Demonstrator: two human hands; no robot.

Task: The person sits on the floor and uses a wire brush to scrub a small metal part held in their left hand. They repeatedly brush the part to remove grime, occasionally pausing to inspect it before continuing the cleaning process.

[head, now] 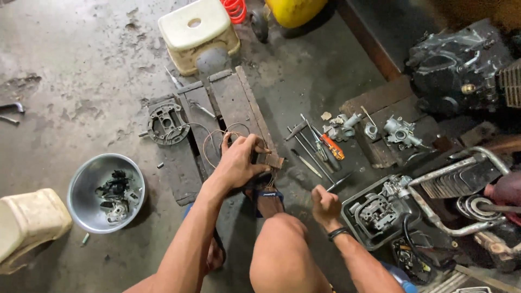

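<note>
The left hand (237, 161) presses down flat, fingers curled over a small brown block-like part (269, 159) that sits at the near edge of a grimy wooden pallet (233, 103). The fingers wrap the part's left end, and thin copper wire (211, 138) loops out from under the palm, away from the person and off to the left. Farther left along that wire lies a round grey metal plate (165, 123) with cut-outs, resting on the boards.

The right hand (324, 204) is closed in a fist around the handle of a slim dark tool (341, 182), whose shaft angles up and away from the knuckles. A dark band sits on that wrist. The tool's tip points toward a scatter of screwdrivers (317, 147), one with an orange handle, lying on the concrete just beyond it. Past those, on a plank, are grey carburettor parts (399, 132).

Close to the right of the fist stands a black tray holding an engine part (377, 209), with chromed tubing beside it. Between the two hands, a sandalled foot (267, 198) is planted just below the brown part.

Well off to the left of the left hand, a steel bowl (87, 187) holds small dark pieces, and a cream plastic stool (195, 30) stands beyond the pallet.
</note>
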